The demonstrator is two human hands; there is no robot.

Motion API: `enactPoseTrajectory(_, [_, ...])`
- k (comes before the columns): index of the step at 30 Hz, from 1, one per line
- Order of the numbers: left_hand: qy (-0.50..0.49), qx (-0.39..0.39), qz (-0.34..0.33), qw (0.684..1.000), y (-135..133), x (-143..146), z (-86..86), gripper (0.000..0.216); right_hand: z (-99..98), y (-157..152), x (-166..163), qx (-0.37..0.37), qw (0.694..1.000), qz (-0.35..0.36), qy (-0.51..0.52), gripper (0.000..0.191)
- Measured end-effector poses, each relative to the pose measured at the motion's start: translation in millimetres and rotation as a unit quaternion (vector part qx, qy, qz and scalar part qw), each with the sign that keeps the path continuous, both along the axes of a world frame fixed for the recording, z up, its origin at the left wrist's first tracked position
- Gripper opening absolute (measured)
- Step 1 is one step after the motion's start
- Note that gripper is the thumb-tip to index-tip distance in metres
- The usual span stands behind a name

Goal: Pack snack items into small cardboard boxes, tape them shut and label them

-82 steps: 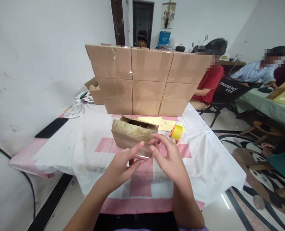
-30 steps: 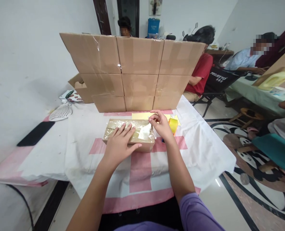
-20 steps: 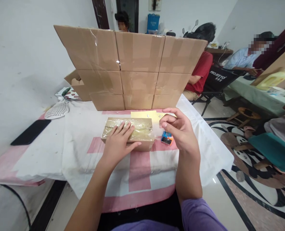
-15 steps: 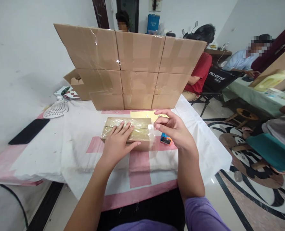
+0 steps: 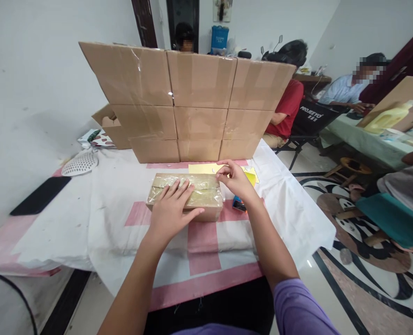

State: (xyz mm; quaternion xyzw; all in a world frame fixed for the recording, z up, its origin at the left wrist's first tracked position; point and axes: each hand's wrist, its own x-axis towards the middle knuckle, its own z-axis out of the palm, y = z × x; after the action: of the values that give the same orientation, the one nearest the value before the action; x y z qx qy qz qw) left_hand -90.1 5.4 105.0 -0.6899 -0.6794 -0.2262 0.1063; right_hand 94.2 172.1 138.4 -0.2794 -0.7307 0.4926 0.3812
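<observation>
A small cardboard box (image 5: 206, 214) lies on the table in front of me, its top covered by shiny clear packing tape (image 5: 201, 182). My left hand (image 5: 173, 200) rests flat on the top of the box, fingers spread. At the box's far right corner my right hand (image 5: 232, 179) has its thumb and index finger bent together in a pinch. Whatever sits between those fingertips is too small to make out. Just under the right wrist is a small blue and orange object (image 5: 239, 204), partly hidden. Yellow paper (image 5: 203, 168) lies behind the box.
A tall wall of joined cardboard boxes (image 5: 201, 83) stands across the table's back. To the left are a black phone-like slab (image 5: 41, 195), a white perforated piece (image 5: 80, 164) and an open carton (image 5: 114, 128). Other people sit beyond, near a black chair (image 5: 309, 116).
My right hand has moved left and slightly down to the box's far right corner, its fingers closing. My left hand stays on the box. The view has shifted slightly.
</observation>
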Motion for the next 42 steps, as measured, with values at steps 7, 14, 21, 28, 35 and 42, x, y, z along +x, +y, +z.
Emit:
enactPoseTrajectory(7, [-0.004, 0.010, -0.003, 1.000, 0, 0, -2.9, 0.068, -4.1, 9, -3, 0.024, 0.999, -0.015, -0.026, 0.039])
enactPoseTrajectory(14, [0.036, 0.008, -0.012, 0.999, -3, 1, 0.2, 0.062, -3.8, 13, -8, 0.014, 0.999, -0.007, -0.040, 0.038])
enactPoseTrajectory(21, [0.030, -0.025, -0.005, 0.999, -5, 4, 10.0, 0.064, -7.2, 15, -9, 0.048, 0.997, 0.009, -0.063, 0.044])
enactPoseTrajectory(28, [0.056, -0.003, -0.106, 0.993, 8, 40, 30.5, 0.054, -13.0, 17, -9, 0.058, 0.997, -0.012, -0.053, 0.043])
enactPoseTrajectory(35, [0.026, 0.057, -0.135, 0.989, 20, 57, -3.9, 0.038, -18.5, 23, -10, 0.057, 0.994, -0.058, -0.073, 0.043])
enactPoseTrajectory(42, [0.035, 0.100, -0.127, 0.986, 17, 57, -4.3, 0.037, -20.0, 33, -12, -0.004, 0.993, -0.064, -0.095, 0.038])
